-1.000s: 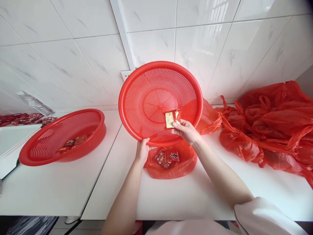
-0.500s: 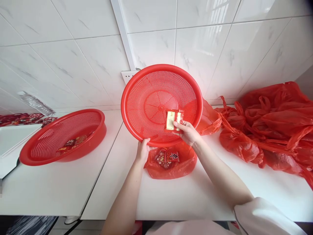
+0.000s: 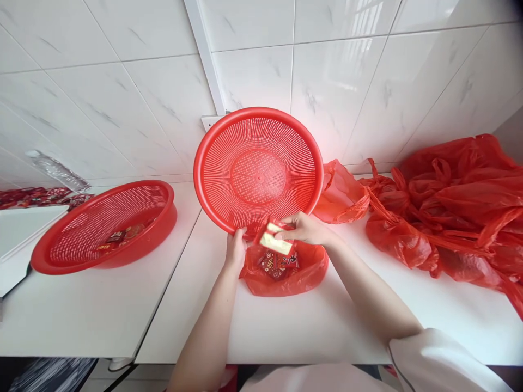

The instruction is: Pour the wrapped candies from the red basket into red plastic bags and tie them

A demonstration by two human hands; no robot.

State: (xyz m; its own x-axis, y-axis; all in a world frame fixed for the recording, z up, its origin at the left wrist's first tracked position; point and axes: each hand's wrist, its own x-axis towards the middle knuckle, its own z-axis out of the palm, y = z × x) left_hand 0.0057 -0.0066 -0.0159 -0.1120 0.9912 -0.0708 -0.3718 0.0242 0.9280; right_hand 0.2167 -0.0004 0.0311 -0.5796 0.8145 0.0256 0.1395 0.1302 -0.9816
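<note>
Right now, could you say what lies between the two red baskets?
In the head view, white tabletop shows between the left basket and the tilted basket.

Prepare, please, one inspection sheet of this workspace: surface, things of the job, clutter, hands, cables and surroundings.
Surface: white tabletop crossed by a dark seam.
Job's things: round red perforated plastic basket, tilted; open red plastic bag below it, holding red patterned packets; red-and-yellow packet, blurred.
Clutter: second red perforated basket at left, holding wrapped packets; clear plastic bottle; pile of red plastic bags at right.
Hands: left hand grips the tilted basket; right hand holds the red-and-yellow packet.
Cables: white strip runs down to a partly hidden white socket; no loose cable clearly seen.
Surroundings: white tiled wall behind.
</note>
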